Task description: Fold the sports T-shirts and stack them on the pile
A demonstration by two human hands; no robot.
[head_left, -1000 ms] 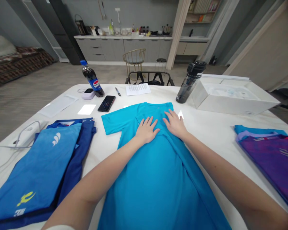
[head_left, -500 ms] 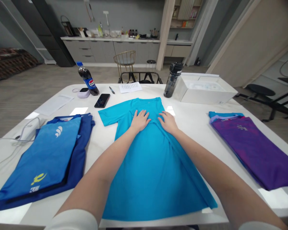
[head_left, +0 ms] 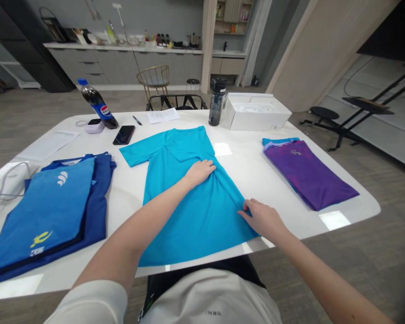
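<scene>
A turquoise T-shirt (head_left: 175, 225) lies spread on the white table, its left sleeve stretched out to the side. Its right side is turned inward, making a long folded edge, and the right sleeve lies across the chest. My left hand (head_left: 201, 172) rests on the shirt at the top of this fold, palm down, fingers stretched out over the cloth. Lower down, near the hem, my right hand (head_left: 263, 218) pinches the folded right edge between thumb and fingers.
Folded blue shirts (head_left: 59, 198) lie at the left, a folded purple shirt (head_left: 307, 171) at the right. Along the back are a cola bottle (head_left: 99, 108), a phone (head_left: 124, 134), a paper sheet (head_left: 164, 115), a dark water bottle (head_left: 217, 103) and a white box (head_left: 256, 114).
My right hand has moved from the chest down the shirt's right edge and now pinches it near the hem. My left hand has shifted right onto the fold. The view has turned right.
</scene>
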